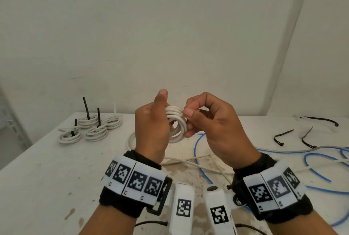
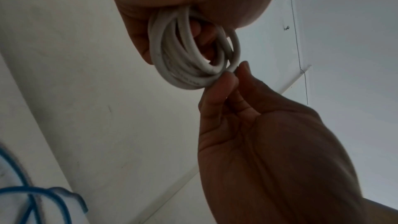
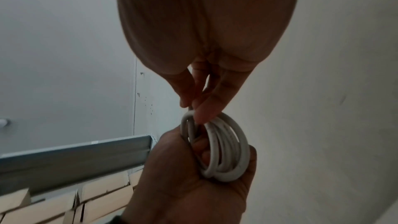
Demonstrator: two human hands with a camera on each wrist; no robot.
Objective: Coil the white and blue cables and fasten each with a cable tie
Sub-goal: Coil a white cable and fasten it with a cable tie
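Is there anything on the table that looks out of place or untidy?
Mostly no. Four tied white coils sit neatly at the far left. Loose blue cable and white cable sprawl tangled across the table, simply not yet coiled. Stains mark the surface.

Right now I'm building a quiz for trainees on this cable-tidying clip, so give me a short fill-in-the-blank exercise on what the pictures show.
1. The left hand holds a coil of ____ cable.
2. The right hand pinches that coil at its ____ edge.
3. Finished coils at the table's far left number ____.
4. The loose cable lying at the right is ____.

Missing words: white; top; four; blue
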